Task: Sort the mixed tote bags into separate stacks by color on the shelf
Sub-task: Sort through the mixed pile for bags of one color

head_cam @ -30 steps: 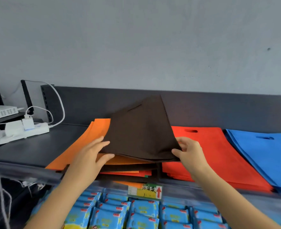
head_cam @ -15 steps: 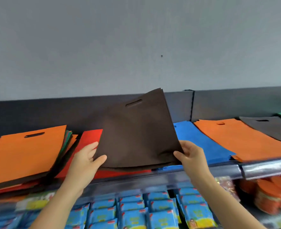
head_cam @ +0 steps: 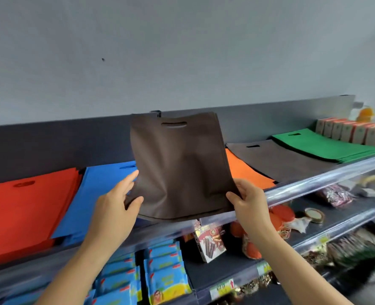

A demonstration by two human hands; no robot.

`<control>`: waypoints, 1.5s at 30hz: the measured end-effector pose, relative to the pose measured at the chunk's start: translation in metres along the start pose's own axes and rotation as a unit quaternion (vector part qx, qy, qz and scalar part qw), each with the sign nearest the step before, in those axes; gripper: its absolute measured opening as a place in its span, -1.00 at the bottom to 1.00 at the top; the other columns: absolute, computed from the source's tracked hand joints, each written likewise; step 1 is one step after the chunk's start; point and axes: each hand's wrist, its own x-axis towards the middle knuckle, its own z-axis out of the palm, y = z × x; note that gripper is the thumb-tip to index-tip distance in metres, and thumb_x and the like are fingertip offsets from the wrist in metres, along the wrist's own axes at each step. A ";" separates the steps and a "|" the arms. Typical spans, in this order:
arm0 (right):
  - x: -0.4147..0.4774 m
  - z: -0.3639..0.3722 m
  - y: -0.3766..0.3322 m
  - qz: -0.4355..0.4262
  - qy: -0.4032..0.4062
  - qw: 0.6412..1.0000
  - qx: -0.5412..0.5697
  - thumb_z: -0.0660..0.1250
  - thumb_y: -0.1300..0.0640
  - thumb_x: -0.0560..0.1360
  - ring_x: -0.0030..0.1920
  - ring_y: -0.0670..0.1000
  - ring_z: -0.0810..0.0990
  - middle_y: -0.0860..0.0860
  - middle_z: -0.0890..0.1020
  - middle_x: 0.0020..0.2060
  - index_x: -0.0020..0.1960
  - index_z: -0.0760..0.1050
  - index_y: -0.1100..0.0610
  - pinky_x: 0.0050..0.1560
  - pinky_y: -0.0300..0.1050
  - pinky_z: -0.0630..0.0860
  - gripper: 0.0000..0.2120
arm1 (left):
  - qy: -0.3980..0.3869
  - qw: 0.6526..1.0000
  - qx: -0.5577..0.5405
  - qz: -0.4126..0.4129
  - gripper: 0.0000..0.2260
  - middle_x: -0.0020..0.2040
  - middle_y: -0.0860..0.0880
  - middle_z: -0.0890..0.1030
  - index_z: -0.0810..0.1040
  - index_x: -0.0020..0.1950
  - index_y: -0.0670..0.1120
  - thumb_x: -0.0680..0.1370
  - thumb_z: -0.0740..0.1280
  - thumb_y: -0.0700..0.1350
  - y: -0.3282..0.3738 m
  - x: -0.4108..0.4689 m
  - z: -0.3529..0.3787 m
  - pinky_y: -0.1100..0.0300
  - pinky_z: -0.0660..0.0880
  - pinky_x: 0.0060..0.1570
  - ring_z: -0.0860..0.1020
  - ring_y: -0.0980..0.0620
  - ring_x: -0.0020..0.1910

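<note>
Now the brown tote bag (head_cam: 180,168) stands upright above the front of the shelf (head_cam: 314,183) — left hand (head_cam: 114,208) and right hand (head_cam: 248,203) each pinch a lower corner, thumbs in front, likely to land it flat on the brown stack (head_cam: 281,159) rightward.

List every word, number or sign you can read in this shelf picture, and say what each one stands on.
Nothing here reads clearly.
The blue packets: yellow print, too blurred.
The price tag on the lower shelf edge: too small and blurred.
The red-and-white packet: markings blurred.
The boxes beside the green bags: print too small.
The brown bag, gripped by the left hand and right hand: plain, no print.
</note>
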 end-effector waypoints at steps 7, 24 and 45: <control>0.059 -0.045 0.039 0.021 0.069 0.997 -0.025 0.27 0.44 0.44 -0.01 -0.06 0.62 -0.09 0.67 -0.11 0.02 0.58 0.02 0.14 -0.01 0.54 -0.64 | -0.038 0.999 -0.004 0.039 -0.48 0.30 -0.06 0.51 0.32 0.44 0.07 0.52 0.35 -0.21 0.037 0.049 0.081 0.24 0.34 0.12 0.51 -0.06 0.22; 0.185 -0.144 0.111 0.059 0.145 0.985 -0.076 0.21 0.41 0.48 0.08 -0.05 0.57 -0.07 0.65 -0.01 0.20 0.56 0.05 0.14 -0.17 0.46 -0.59 | -0.109 0.991 -0.024 0.077 -0.49 0.38 0.01 0.42 0.25 0.49 0.00 0.56 0.29 -0.20 0.113 0.131 0.232 0.24 0.31 0.28 0.37 0.05 0.36; 0.270 -0.257 0.191 -0.061 -0.083 0.933 -0.344 0.20 0.36 0.47 0.34 0.10 0.33 0.04 0.46 0.33 0.26 0.52 0.16 0.33 -0.09 0.25 -0.62 | -0.182 0.937 0.294 -0.040 -0.60 0.24 0.08 0.39 0.42 0.34 0.11 0.57 0.12 0.23 0.194 0.098 0.366 0.08 0.35 0.19 0.34 0.01 0.23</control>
